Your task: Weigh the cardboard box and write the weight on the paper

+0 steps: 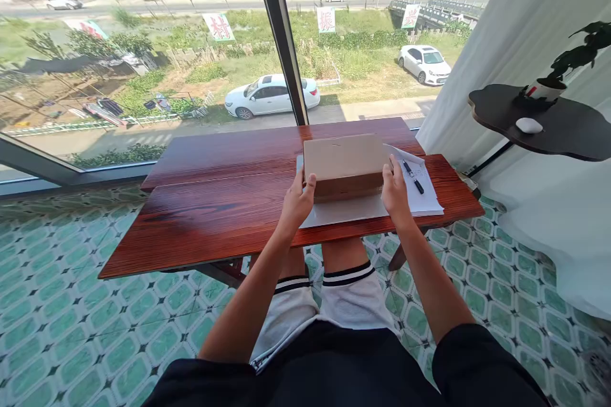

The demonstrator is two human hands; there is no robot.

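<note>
We grip the cardboard box (344,165) at its short ends, left hand (298,202) and right hand (395,191) equally near, its long axis running crosswise before us.

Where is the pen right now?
In the head view, the pen lies on the printed paper at the table's right end, just right of the right hand gripping the cardboard box.
</note>
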